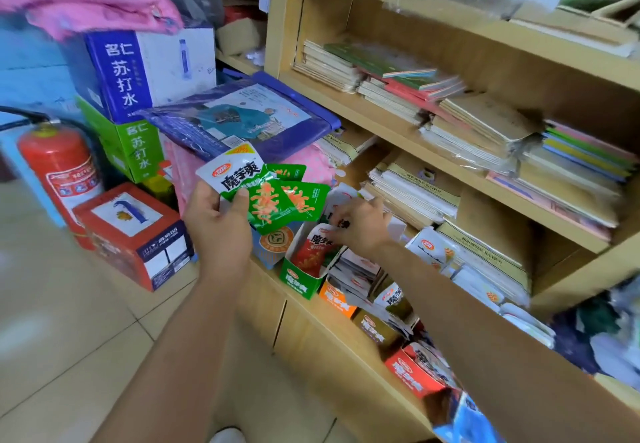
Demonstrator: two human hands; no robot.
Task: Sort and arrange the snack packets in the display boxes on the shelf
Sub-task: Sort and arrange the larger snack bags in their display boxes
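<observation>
Head view: your left hand (218,224) grips a loose fan of green snack packets (277,200), thumb over curled fingers, held above the floor (69,338) just off the shelf ledge (322,330). Your right hand (362,226) reaches down, fingertips pinching the top of a red packet (310,252) standing in the green display box (300,278) — first in the row, with the orange box (336,299) just beside it. Likely risks: the fan is held only by its lower corners, so a packet could slip and fall; tugging the red packet could tip the light box off the ledge — it sits near the front edge.
</observation>
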